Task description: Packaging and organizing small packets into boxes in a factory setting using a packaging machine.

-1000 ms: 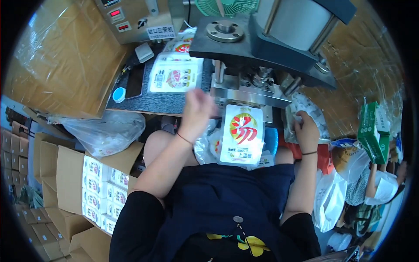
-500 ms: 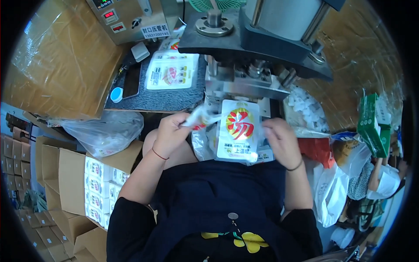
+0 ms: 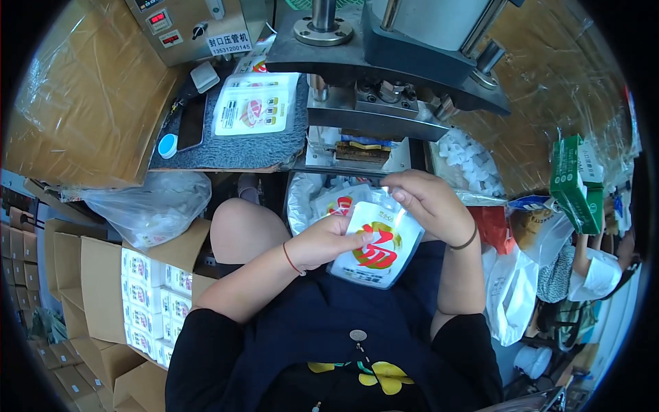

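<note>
Over my lap is a flat white pouch (image 3: 384,264) with large red lettering and a yellow-green patch, tilted to the right. My left hand (image 3: 322,240) is closed on its left edge, thumb across the printed front. At the pouch's upper edge, my right hand (image 3: 429,206) is closed with thumb and fingers together; exactly what sits between the fingertips is hidden. Behind my hands, more printed pouches (image 3: 340,200) lie in a clear plastic bag (image 3: 302,199) below the press. The metal press (image 3: 377,117) stands just beyond, its lower block (image 3: 364,152) uncovered.
A blue mat (image 3: 254,151) at left carries a pouch stack (image 3: 254,110), a phone (image 3: 191,123) and a blue cap (image 3: 167,145). Small white pieces (image 3: 467,161) lie right of the press. An open carton (image 3: 103,288) of packed pouches stands at lower left; a green box (image 3: 575,185) is at right.
The upright pouch has left the front of the press, uncovering its lower block. A pouch is now lower, over my lap, with both hands on it. My left hand has moved right and down.
</note>
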### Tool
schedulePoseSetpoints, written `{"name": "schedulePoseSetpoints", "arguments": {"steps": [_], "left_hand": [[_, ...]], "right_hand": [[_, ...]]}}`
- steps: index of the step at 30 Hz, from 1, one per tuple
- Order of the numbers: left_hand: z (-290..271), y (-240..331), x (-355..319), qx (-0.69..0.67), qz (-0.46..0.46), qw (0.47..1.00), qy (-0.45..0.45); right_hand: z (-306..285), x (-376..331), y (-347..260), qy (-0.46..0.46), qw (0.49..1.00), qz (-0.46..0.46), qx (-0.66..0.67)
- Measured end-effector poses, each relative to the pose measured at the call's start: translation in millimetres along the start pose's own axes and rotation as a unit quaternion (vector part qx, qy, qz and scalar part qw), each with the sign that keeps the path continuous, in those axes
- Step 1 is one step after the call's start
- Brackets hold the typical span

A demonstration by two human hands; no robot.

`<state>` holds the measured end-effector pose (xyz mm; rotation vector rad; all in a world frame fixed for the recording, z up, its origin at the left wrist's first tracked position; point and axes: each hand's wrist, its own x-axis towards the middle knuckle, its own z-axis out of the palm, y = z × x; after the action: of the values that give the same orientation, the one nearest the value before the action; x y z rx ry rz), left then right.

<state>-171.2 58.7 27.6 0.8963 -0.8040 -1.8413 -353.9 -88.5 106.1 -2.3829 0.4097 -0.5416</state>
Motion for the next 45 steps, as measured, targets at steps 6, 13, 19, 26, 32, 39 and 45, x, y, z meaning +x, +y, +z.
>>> {"name": "schedulePoseSetpoints", "arguments": {"steps": [6, 13, 19, 26, 32, 39, 45], "left_hand": [[-30, 14, 30, -0.063, 0.009, 0.997, 0.046], [-59, 21, 51, -0.06, 0.043, 0.992, 0.098], [-130, 91, 24, 0.593, 0.369, 0.534, 0.476], [-136, 50, -31, 0.8, 0.172, 0.476, 0.323], [-91, 29, -51, 0.258, 0.259, 0.874, 0.321], [-38, 22, -27, 0.332, 0.12, 0.902, 0.248], [-26, -3, -12, 0.309, 0.124, 0.921, 0.202]], "right_hand": [[-42, -27, 80, 0.14, 0.887, 0.22, -0.381], [-20, -32, 117, 0.144, 0.89, 0.26, -0.346], [-34, -41, 115, 0.13, 0.928, 0.171, -0.303], [-27, -45, 132, 0.182, 0.929, 0.152, -0.283], [-25, -47, 85, 0.313, 0.923, 0.147, -0.168], [12, -15, 23, 0.254, 0.963, 0.084, 0.033], [11, -23, 5, 0.108, 0.974, 0.142, 0.136]]}}
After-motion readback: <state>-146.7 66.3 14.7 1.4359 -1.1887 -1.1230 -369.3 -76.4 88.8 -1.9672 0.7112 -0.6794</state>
